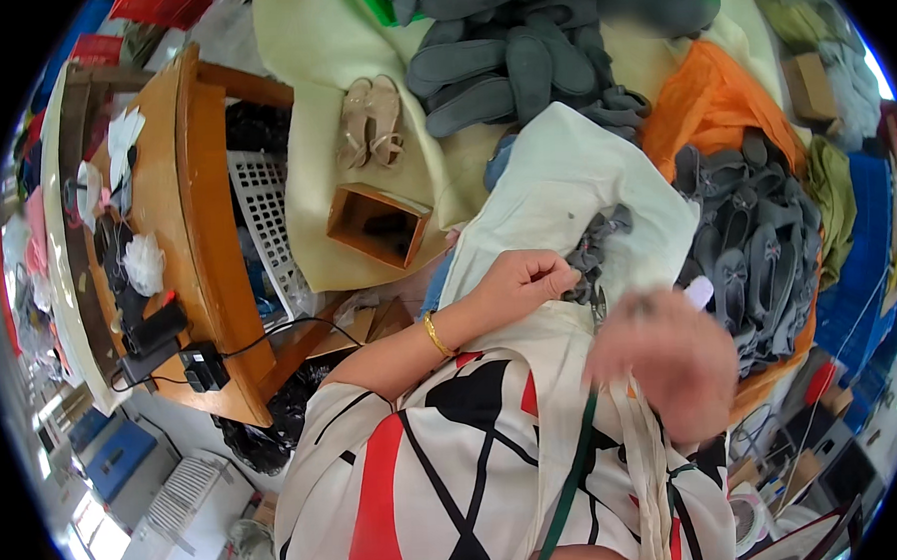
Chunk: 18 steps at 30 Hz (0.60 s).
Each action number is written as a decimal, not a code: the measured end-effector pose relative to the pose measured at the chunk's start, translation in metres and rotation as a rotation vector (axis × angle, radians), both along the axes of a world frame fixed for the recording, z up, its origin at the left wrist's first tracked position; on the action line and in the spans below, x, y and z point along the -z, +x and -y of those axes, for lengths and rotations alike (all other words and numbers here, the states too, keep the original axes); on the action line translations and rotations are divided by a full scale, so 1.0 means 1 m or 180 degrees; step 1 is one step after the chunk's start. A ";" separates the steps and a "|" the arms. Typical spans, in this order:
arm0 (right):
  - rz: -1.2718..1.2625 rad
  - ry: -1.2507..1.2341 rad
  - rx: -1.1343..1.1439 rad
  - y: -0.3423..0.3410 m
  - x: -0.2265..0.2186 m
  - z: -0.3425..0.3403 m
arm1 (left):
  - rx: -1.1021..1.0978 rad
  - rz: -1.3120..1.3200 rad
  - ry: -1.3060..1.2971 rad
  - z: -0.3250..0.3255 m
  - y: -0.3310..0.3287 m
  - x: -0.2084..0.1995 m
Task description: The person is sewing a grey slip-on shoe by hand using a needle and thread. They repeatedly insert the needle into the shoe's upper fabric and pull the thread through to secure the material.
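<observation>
My left hand (529, 281), with a gold bracelet on its wrist, is closed in a pinch above my lap; what its fingers hold, if anything, is too small to make out. Just beyond the fingertips, a small heap of grey bows (589, 252) lies on a white cloth (539, 171) spread over my lap. Motion smears my right hand (662, 361), to the right of the left one, so its fingers cannot be read. A small pale lilac object (698, 291) shows at the edge of that hand; I cannot tell whether it is held.
Grey bow-trimmed flat shoes (757, 246) fill an orange sack (716, 93) at my right. More grey shoes (519, 67) are piled ahead. Tan sandals (372, 121) and a small wooden box (338, 223) lie on cream sheeting. A wooden table (189, 191) stands at left.
</observation>
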State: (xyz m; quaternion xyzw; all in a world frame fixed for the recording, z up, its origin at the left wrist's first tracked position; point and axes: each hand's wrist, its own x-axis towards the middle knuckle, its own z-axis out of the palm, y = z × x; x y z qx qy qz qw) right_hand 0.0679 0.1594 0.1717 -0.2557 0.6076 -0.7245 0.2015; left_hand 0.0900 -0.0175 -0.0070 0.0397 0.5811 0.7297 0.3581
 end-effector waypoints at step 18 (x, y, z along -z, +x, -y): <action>-0.0726 0.2663 0.1290 -0.045 0.187 0.026 | -0.1768 0.1043 -0.1031 0.092 -0.032 0.184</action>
